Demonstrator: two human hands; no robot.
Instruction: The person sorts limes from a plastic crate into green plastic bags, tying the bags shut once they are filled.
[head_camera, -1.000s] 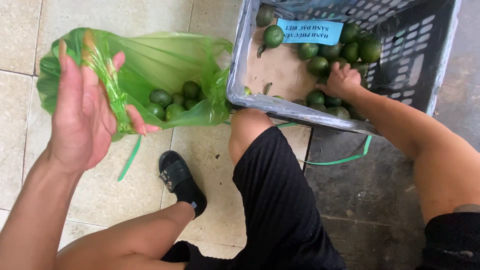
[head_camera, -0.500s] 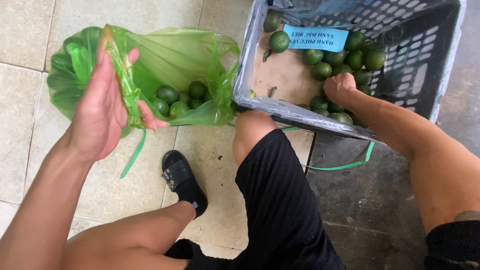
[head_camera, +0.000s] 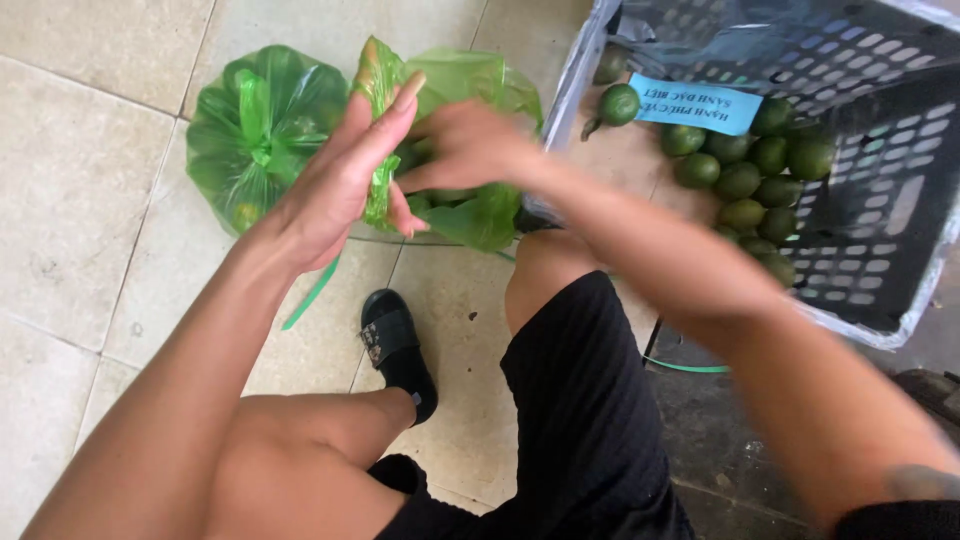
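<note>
Head view: hands at green bag

Green plastic bag (head_camera: 270, 130) is sitting on the tiled floor (head_camera: 90, 250) beside the grey crate (head_camera: 900, 240). Left hand (head_camera: 340, 180) is gripping its rim; right hand (head_camera: 465, 145) is reaching inside, blurred, grip unclear. Green citrus fruits (head_camera: 745, 180) are lying in the crate.

Bare arms, black ribbed shorts (head_camera: 590, 420), black slide sandal (head_camera: 395, 345) on one foot

bag: thin green plastic bag (head_camera: 270, 120), half see-through, crumpled, lying on the pale tiled floor just beside the crate
bag mouth: held open, its rim gathered against the left palm
contents: small round green limes (head_camera: 447, 198), lying low inside, partly hidden by the plastic
</note>
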